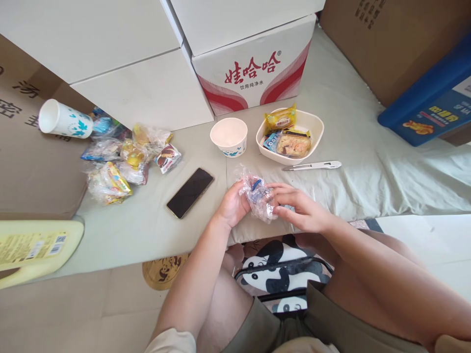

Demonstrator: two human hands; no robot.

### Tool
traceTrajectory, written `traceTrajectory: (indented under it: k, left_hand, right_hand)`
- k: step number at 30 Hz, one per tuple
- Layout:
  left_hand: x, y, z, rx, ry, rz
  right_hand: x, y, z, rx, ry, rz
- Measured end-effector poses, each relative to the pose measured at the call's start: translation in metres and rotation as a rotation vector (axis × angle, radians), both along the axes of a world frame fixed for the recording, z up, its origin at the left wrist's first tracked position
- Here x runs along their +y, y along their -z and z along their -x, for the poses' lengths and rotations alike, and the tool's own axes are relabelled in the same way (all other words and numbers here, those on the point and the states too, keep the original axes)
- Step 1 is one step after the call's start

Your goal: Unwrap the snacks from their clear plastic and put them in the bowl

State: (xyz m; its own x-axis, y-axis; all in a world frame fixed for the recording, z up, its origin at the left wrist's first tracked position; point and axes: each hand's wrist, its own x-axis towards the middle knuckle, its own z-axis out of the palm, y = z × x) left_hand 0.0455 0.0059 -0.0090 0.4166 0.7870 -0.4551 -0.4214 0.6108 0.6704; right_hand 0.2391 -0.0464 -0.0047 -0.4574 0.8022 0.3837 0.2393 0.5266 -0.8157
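Note:
A crumpled clear plastic bag (pixel 260 200) with a blue strip and something bluish inside is between my two hands, just above the cloth. My left hand (pixel 235 203) is closed around its left side. On the other side, my right hand (pixel 300 208) pinches the bag with curved fingers. What exactly lies in the bag cannot be made out. Beyond my hands stand a white paper bowl (pixel 228 139) with a blue leaf print and a cream tray (pixel 312 130) holding several wrapped snacks. A white utility knife (pixel 312 166) lies in front of the tray.
A black phone (pixel 190 192) lies left of my hands. Further left are several bagged snacks (pixel 128 159) and a tipped paper cup (pixel 66 119). White boxes (pixel 253 73) stand behind; a blue container (pixel 430 98) is at right, a yellow jug (pixel 40 247) at left.

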Motion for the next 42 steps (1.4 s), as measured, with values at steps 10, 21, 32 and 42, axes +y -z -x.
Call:
traceTrajectory:
  k: [10, 21, 32, 42]
  left_hand:
    - [-0.003, 0.004, -0.001, -0.016, 0.106, -0.019]
    - [-0.006, 0.006, 0.002, -0.015, 0.209, -0.141]
    - [-0.002, 0.015, -0.001, 0.229, 0.016, -0.299]
    - [-0.002, 0.012, -0.003, 0.104, -0.01, -0.26]
  right_hand:
    - [-0.001, 0.003, 0.002, -0.06, 0.183, 0.054]
    - [-0.002, 0.011, 0.005, -0.102, 0.379, 0.032]
    - [-0.001, 0.008, 0.007, 0.036, 0.483, 0.141]
    - [-0.001, 0.016, 0.013, -0.027, 0.4, 0.287]
